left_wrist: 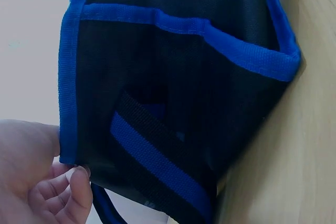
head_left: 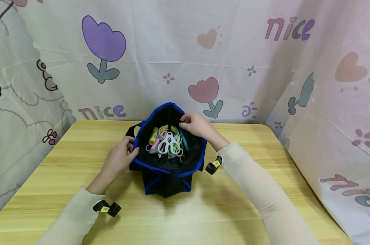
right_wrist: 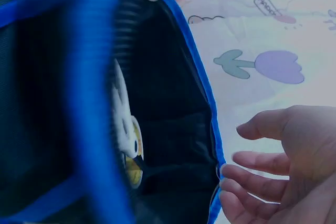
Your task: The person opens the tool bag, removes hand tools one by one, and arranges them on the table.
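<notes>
A black tool bag point(head_left: 168, 183) with blue edging stands on the table, its mouth spread wide. My left hand point(head_left: 118, 158) pinches the left rim, thumb on the inner side; the left wrist view shows its fingers curled at the blue edge point(left_wrist: 68, 93). At the back right rim is my right hand point(head_left: 198, 126). Its fingertips touch the blue edge point(right_wrist: 214, 129) in the right wrist view, with the thumb held apart. Inside the bag lie white-handled scissors point(head_left: 170, 143), a tape roll point(head_left: 163, 129), a yellow tube point(head_left: 153, 136) and several other small tools, partly overlapping.
The bag stands on a light wooden table point(head_left: 234, 204), close to its back edge. A printed white cloth point(head_left: 160, 41) hangs behind and along both sides. A bag strap point(head_left: 131, 131) loops out at the left. Small black cameras point(head_left: 214, 165) sit on both wrists.
</notes>
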A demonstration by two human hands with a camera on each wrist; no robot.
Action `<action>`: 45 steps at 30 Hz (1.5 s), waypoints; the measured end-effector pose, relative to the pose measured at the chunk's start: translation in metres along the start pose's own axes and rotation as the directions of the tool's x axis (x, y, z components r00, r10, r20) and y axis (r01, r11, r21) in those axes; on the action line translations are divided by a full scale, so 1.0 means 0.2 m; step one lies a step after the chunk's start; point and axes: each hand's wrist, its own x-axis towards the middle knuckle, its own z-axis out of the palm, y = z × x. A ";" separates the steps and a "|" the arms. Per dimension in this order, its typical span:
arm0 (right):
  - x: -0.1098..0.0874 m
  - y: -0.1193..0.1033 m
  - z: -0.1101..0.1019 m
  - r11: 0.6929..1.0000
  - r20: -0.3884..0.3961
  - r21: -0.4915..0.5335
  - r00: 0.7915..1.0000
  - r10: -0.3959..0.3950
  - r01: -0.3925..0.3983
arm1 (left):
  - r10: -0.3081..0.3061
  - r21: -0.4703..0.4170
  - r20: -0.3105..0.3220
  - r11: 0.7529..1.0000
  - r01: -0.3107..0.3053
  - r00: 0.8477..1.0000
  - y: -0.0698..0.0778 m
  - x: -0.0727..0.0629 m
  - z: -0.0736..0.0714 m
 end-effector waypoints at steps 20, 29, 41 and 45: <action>0.20 -0.02 0.26 0.841 0.103 0.484 0.970 0.219 -0.241 | -0.005 0.002 -0.002 1.000 0.005 1.000 0.00 -0.02 0.03; 0.17 0.06 0.42 0.922 -0.059 0.320 0.967 0.248 -0.217 | 0.013 -0.010 -0.006 1.000 -0.013 1.000 0.01 -0.02 0.04; 0.12 0.08 0.55 0.950 -0.138 0.254 0.965 0.223 -0.184 | 0.031 -0.003 0.006 1.000 -0.031 1.000 0.01 -0.02 0.07; 0.11 0.08 0.59 0.955 -0.147 0.221 0.961 0.232 -0.197 | 0.042 0.006 0.006 0.999 -0.042 0.999 0.00 -0.03 0.08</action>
